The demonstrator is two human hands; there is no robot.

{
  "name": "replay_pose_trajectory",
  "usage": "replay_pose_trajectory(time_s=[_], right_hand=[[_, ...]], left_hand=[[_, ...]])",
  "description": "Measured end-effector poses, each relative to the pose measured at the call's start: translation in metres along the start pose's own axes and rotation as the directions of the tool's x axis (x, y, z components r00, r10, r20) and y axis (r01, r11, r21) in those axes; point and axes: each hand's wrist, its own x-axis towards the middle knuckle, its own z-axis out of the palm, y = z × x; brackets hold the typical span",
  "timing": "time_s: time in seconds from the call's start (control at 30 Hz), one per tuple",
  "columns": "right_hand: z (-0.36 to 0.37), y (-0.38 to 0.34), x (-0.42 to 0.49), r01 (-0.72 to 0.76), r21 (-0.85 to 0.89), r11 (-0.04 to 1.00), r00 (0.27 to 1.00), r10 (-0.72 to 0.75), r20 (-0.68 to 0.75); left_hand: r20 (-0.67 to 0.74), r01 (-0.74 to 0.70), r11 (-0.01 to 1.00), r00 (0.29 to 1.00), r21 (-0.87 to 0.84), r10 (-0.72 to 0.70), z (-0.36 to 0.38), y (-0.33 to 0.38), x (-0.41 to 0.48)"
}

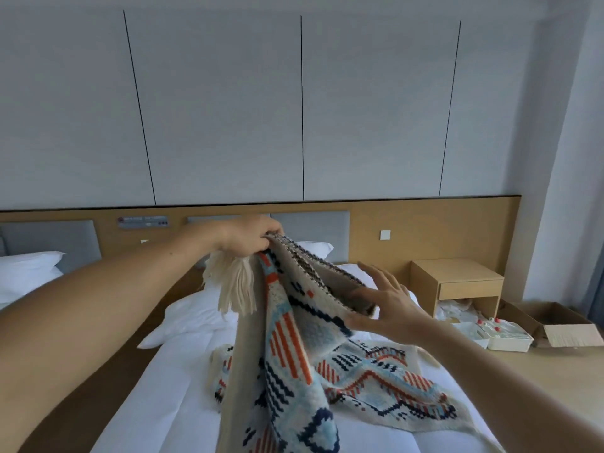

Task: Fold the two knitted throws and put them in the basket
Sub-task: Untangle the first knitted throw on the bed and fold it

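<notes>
A knitted throw with cream, light-blue, orange and navy patterns and cream tassels hangs above the white bed. My left hand is raised and shut on its top edge next to the tassels. My right hand has its fingers spread and its thumb under a lower fold of the same throw. The lower part of the throw trails onto the bed at the right. I cannot tell whether that spread part is a second throw. No basket is in view.
White pillows lie at the head of the bed. A wooden nightstand stands at the right. On the floor beside it are a white tray of bottles and an open cardboard box. Another bed's pillow shows at far left.
</notes>
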Motion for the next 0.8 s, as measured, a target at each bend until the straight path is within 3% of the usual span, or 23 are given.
replay_pose_trajectory(time_s=[0.13, 0.37, 0.57, 0.8], right_hand=[[-0.025, 0.008, 0.009, -0.01, -0.028, 1.0, 0.983, 0.015, 0.183], [-0.083, -0.024, 0.035, 0.049, 0.126, 0.991, 0.998, -0.043, -0.056], [-0.096, -0.032, 0.054, -0.003, -0.059, 0.998, 0.989, -0.006, -0.145], [-0.096, -0.042, 0.053, -0.11, 0.197, 0.974, 0.962, 0.154, -0.227]], left_hand=[[-0.129, 0.02, 0.998, 0.992, 0.063, -0.012, -0.018, -0.02, -0.004], [-0.204, 0.138, 0.975, 0.974, 0.173, -0.101, -0.004, -0.057, -0.013], [-0.222, 0.164, 0.979, 0.966, 0.122, -0.135, -0.001, -0.061, -0.022], [-0.373, 0.154, 0.988, 0.916, -0.014, -0.148, 0.018, -0.066, -0.02]])
